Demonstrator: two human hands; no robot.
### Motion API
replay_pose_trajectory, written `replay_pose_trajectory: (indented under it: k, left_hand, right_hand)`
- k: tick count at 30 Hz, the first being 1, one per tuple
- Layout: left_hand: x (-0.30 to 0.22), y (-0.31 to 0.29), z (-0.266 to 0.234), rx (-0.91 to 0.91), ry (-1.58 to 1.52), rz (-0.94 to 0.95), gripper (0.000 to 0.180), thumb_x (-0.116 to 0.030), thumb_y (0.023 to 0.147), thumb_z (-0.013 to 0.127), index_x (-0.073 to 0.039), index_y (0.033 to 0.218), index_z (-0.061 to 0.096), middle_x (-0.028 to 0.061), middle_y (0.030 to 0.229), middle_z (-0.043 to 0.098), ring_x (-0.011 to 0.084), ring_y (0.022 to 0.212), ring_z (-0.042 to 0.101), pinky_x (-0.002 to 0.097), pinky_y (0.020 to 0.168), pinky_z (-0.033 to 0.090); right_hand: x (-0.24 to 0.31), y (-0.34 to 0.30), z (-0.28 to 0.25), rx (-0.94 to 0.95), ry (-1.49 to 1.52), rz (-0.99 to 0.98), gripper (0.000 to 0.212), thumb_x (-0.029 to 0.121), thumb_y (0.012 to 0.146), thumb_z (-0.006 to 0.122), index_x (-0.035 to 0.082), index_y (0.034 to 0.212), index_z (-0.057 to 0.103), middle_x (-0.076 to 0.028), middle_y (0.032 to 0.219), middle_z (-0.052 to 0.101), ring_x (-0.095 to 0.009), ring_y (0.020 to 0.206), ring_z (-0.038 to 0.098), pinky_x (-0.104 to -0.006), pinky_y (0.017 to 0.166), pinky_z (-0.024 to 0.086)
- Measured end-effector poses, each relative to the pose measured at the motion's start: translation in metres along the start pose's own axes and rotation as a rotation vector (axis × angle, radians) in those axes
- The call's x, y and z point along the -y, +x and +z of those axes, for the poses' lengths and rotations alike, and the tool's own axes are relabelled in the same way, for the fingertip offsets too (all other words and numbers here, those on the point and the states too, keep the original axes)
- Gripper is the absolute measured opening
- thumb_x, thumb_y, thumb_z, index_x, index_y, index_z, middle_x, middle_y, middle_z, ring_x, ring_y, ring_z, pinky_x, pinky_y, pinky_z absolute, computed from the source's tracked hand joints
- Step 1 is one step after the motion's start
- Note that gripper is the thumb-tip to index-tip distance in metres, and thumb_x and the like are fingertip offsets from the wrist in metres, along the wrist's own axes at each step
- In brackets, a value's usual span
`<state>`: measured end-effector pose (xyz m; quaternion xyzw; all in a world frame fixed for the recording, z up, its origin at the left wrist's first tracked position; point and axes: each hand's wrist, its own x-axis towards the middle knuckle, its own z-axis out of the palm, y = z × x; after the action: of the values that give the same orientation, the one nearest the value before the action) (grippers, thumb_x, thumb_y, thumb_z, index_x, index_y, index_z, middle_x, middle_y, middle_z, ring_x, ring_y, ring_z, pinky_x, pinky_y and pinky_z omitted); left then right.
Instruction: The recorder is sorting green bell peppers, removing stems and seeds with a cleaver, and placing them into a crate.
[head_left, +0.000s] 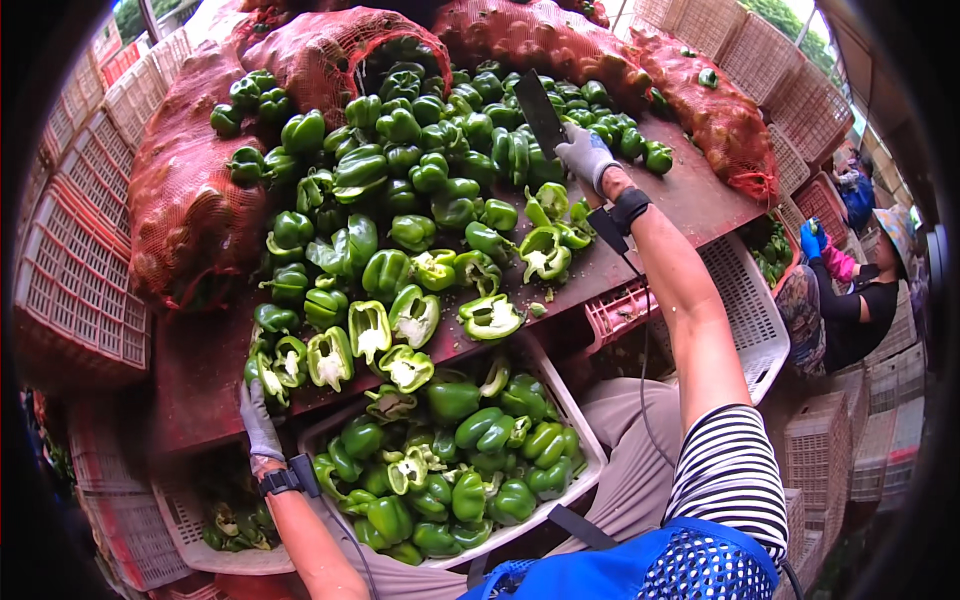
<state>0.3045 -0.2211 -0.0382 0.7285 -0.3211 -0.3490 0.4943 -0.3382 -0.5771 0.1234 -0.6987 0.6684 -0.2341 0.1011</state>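
Dark red table stands just behind the near crate of green peppers. At its edge the left hand is beside cut halves; whether it grips one, I cannot tell. Farther, the right hand is closed around the knife; for safe cutting, left fingers should be clear of the blade. Behind lie red sacks.

Two grey-gloved hands, one knife and dozens of green peppers show.
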Motion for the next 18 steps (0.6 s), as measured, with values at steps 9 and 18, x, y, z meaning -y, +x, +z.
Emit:
replay_pose_trajectory:
  k: [9,18]
  left_hand:
    - [0.003,0.001,0.009,0.041,-0.024,0.029,0.071,-0.059,0.103,0.056,-0.013,0.156,0.047,0.0089,0.128,0.068,0.0204,0.097,0.069,0.0334,0.063,0.057]
    - [0.003,0.005,0.023,0.083,-0.147,-0.002,0.058,-0.056,0.105,0.053,-0.014,0.144,0.057,0.0046,0.12,0.069,0.018,0.094,0.069,0.033,0.063,0.056]
  right_hand:
    - [-0.075,-0.002,0.005,0.004,-0.32,-0.099,0.038,0.038,0.101,0.059,0.018,0.132,0.064,-0.021,0.114,0.075,-0.042,0.108,0.071,-0.0532,0.092,0.056]
    - [-0.113,-0.003,0.023,0.358,-0.508,-0.021,0.037,0.032,0.099,0.06,0.018,0.132,0.069,-0.017,0.124,0.074,-0.038,0.117,0.07,-0.0511,0.099,0.055]
